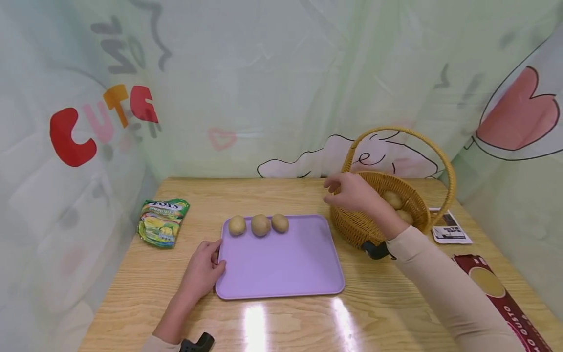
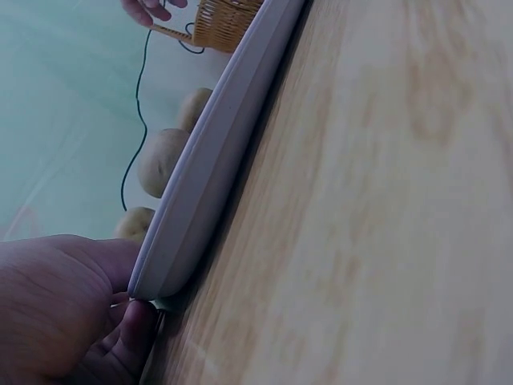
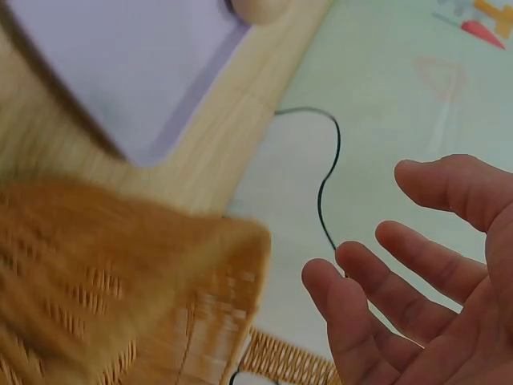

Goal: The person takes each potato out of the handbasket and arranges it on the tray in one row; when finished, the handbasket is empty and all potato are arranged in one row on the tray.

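Note:
Three potatoes point(image 1: 260, 225) lie in a row along the far edge of a purple tray point(image 1: 286, 264). At the tray's left edge, my left hand point(image 1: 203, 269) pinches the rim; the left wrist view shows fingers point(image 2: 120, 261) above and below it. My right hand point(image 1: 354, 191) hovers over the left rim of a wicker basket point(image 1: 352, 227) with a tall handle. Nothing is held by that hand, and its fingers point(image 3: 409, 297) are loosely bent and spread in the right wrist view. More potatoes point(image 1: 392, 199) sit inside the basket, partly hidden by my right arm.
A green Fox's candy bag point(image 1: 162, 222) lies at the table's left side. Right of the basket is a white printed packet point(image 1: 449, 227), and a dark red box point(image 1: 501, 298) lies nearer, partly behind my right sleeve. A printed curtain point(image 1: 264, 98) surrounds the wooden table point(image 1: 299, 325).

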`<state>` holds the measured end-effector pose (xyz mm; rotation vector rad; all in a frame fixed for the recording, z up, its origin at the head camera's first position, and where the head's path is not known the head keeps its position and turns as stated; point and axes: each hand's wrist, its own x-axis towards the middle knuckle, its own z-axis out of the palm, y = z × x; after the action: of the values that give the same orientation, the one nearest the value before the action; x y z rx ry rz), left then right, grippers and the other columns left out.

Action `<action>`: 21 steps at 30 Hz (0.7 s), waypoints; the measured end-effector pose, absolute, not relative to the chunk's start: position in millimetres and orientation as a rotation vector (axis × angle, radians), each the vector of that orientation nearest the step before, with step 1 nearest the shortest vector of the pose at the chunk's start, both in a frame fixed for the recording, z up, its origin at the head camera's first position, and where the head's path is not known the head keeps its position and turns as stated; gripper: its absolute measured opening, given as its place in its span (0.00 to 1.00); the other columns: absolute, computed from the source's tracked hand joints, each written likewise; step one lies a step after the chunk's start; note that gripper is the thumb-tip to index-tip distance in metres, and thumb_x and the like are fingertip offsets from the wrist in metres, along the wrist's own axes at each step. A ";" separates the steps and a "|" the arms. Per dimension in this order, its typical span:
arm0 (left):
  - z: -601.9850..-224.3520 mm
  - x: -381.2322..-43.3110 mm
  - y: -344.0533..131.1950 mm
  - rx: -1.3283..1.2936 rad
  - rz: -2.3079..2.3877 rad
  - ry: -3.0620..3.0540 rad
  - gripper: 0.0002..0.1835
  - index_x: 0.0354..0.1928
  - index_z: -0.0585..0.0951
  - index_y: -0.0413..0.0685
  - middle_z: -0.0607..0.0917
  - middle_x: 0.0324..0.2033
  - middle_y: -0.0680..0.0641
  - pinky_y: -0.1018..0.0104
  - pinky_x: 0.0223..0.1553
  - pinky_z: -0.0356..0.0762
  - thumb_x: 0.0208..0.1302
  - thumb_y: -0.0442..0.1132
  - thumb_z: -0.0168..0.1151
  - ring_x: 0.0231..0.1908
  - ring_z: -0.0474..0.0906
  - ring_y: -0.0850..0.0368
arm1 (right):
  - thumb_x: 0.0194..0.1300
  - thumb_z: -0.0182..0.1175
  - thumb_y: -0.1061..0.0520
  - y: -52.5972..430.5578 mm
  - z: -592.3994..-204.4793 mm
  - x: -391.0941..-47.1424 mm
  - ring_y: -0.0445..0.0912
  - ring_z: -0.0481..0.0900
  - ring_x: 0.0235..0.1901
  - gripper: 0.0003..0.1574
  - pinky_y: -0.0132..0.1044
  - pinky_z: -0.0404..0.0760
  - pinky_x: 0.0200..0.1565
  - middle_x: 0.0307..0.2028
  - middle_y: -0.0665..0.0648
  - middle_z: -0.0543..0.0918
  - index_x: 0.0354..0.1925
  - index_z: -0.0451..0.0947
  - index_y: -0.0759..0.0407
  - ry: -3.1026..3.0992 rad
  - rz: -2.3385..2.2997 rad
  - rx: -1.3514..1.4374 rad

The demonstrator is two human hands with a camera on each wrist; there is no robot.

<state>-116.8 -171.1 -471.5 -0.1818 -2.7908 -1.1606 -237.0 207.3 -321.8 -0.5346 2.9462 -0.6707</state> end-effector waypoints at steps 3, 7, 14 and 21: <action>-471.3 -116.6 -172.0 -0.175 -1.158 -2.807 0.30 0.62 0.74 0.32 0.74 0.37 0.47 0.69 0.29 0.72 0.56 0.31 0.67 0.30 0.70 0.60 | 0.59 0.68 0.53 218.0 -317.5 -239.8 0.52 0.79 0.43 0.23 0.49 0.77 0.45 0.43 0.61 0.83 0.51 0.80 0.61 2.951 -0.676 -0.516; -471.1 -116.8 -173.3 -0.171 -1.153 -2.811 0.30 0.62 0.73 0.32 0.74 0.37 0.47 0.69 0.29 0.72 0.56 0.31 0.67 0.30 0.70 0.60 | 0.60 0.67 0.53 233.5 -312.6 -247.4 0.54 0.77 0.45 0.24 0.52 0.76 0.46 0.45 0.62 0.81 0.52 0.79 0.63 2.946 -0.699 -0.497; -471.4 -117.6 -174.2 -0.182 -1.123 -2.787 0.30 0.62 0.74 0.32 0.74 0.37 0.47 0.69 0.29 0.72 0.55 0.30 0.68 0.29 0.70 0.61 | 0.60 0.67 0.51 262.5 -311.7 -263.9 0.56 0.77 0.45 0.25 0.52 0.74 0.47 0.45 0.63 0.80 0.52 0.78 0.64 2.935 -0.719 -0.448; -469.0 -115.9 -171.5 -0.163 -1.126 -2.813 0.30 0.62 0.74 0.32 0.74 0.37 0.46 0.69 0.29 0.72 0.56 0.31 0.67 0.29 0.70 0.60 | 0.59 0.68 0.47 291.6 -319.3 -274.9 0.57 0.77 0.47 0.37 0.52 0.75 0.46 0.48 0.66 0.80 0.61 0.72 0.60 2.972 -0.714 -0.336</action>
<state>-115.9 -171.5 -469.0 -0.1630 -2.8125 -1.1260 -274.9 291.6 -319.3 -0.3358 2.9721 -0.7141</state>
